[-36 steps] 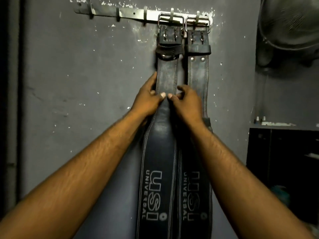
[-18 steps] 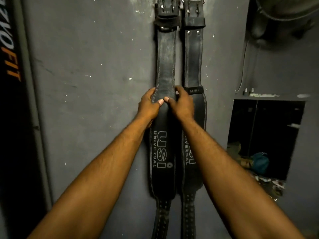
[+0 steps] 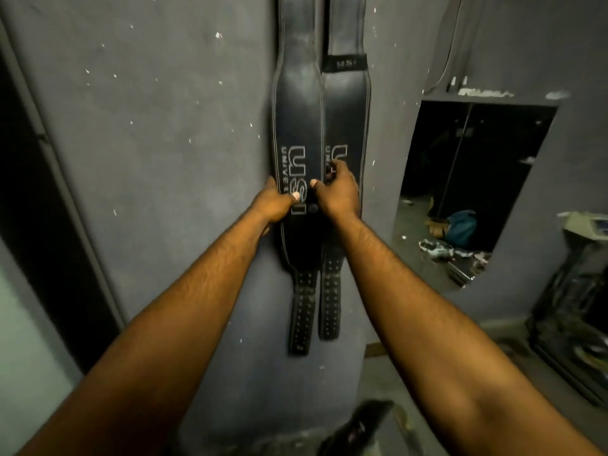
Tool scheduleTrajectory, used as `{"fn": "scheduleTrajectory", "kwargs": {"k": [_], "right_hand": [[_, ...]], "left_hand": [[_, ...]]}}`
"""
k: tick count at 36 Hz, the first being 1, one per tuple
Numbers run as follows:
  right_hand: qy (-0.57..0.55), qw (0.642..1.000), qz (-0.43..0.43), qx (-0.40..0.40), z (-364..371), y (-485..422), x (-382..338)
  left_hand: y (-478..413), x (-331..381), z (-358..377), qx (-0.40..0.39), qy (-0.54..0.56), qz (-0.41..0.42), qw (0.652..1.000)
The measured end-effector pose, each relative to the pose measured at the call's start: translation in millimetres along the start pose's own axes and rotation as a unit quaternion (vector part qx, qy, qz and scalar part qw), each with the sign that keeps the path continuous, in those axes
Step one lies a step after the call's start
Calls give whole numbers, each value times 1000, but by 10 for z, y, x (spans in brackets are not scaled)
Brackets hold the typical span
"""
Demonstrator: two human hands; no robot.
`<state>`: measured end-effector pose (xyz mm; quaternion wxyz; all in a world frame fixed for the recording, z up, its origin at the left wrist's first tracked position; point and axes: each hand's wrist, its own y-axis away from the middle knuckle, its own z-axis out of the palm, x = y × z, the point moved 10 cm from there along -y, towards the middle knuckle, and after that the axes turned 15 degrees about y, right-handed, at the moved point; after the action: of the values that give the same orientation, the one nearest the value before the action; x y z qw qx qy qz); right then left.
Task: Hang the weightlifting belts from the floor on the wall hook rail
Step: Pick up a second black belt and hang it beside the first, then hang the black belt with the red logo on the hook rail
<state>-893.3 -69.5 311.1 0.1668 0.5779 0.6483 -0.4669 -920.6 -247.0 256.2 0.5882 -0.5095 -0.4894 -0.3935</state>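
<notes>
Two black leather weightlifting belts hang side by side down the grey wall, their tops and the hook rail out of the frame. The left belt (image 3: pixel 297 106) carries white "USI UNIVERSAL" lettering; the right belt (image 3: pixel 348 103) sits partly behind it. My left hand (image 3: pixel 274 204) grips the left edge of the left belt at its wide part, thumb on the front. My right hand (image 3: pixel 339 189) holds that belt's right edge, fingers lying on the right belt. Both perforated tails hang free below my hands.
A dark object (image 3: pixel 355 429) lies on the floor below the belts. A wall opening (image 3: pixel 473 179) at the right shows a blue bag and clutter. A dark rack (image 3: pixel 572 311) stands far right. A dark door frame (image 3: pixel 49 205) runs along the left.
Both hands have slid down the left belt from its narrow strap to the wide lettered section. The camera has tilted down, so the hook rail and buckles have left the view.
</notes>
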Motion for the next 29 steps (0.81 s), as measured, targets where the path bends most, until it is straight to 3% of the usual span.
{"fn": "scheduleTrajectory", "kwargs": {"k": [7,16,23,28,29], "right_hand": [[28,992,103,-73,455,681,1200],[33,955,245,-165,1127,1760,3060],[72,902,346,-250,1754,2720,4834],[78,857,409,-303,2180,3464,6014],[77,848,425,-307,2229,3588,6217]], "left_hand": [[880,-1151,199,49,-11,-173,984],[1766,-3106,664,-7,14,-351,936],[2411,-4643,1165,-71,13,-464,883],[3016,-6020,1381,-88,59,-574,812],[3082,-6186,1372,-85,45,-573,814]]}}
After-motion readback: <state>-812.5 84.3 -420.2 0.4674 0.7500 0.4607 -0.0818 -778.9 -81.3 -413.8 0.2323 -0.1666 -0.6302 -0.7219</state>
